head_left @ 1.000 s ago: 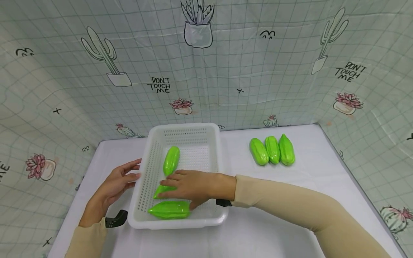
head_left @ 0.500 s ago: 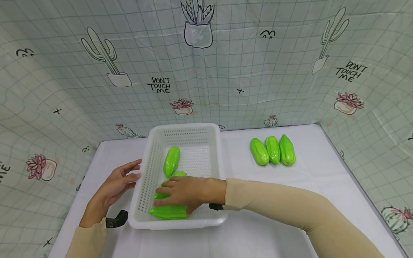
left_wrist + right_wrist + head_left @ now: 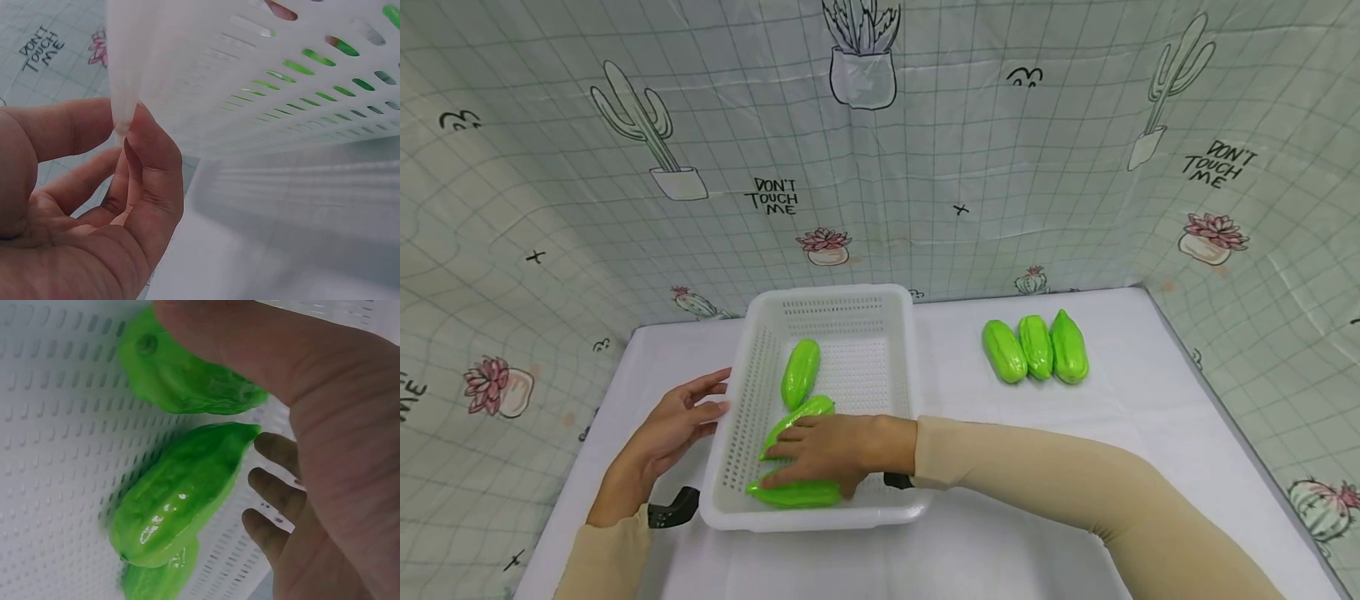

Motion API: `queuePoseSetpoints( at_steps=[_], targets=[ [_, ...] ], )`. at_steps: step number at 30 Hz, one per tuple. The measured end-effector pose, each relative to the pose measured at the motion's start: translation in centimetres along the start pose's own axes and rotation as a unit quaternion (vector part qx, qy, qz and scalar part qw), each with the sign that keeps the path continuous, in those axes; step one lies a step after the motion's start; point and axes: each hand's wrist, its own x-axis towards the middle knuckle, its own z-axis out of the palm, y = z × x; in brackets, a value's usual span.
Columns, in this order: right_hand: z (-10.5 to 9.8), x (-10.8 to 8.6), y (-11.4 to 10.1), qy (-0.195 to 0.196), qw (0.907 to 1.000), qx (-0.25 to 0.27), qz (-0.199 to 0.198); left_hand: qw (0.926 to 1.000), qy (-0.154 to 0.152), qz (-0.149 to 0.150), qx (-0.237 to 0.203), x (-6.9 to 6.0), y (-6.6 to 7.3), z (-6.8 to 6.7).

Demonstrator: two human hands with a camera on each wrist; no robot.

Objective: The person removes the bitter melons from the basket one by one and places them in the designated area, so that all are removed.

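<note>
Right grip [image 3: 829,452] farther left, over gourd [image 3: 799,497]

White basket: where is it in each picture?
Head view: the white basket is in the lower half, mostly left of centre.
Left wrist view: its slotted wall fills the upper right, pinched at one edge by the left hand.
Right wrist view: its slotted surface spreads across the left.
Shared landmark: green vegetables inside it, glimpsed through slots in the left wrist view.

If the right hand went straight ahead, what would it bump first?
Probably the basket's left wall, just ahead of the right hand in the head view. The basket's middle vegetable lies partly under the hand and might get nudged first; depth is unclear.
</note>
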Motion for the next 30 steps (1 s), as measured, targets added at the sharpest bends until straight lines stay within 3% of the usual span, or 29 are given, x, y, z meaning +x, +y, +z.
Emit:
queuePoseSetpoints(
  at_steps=[21,30],
  targets=[
    [0.8,1.2,-0.9,-0.018,0.9994,-0.027,-0.014,1.0000,0.001,0.002,0.005,-0.2,0.2,0.2],
    [0.5,0.4,-0.5,-0.002,0.9996,-0.028,0.010,1.0000,0.003,0.000,0.005,0.0,0.2,0.2]
  ],
)
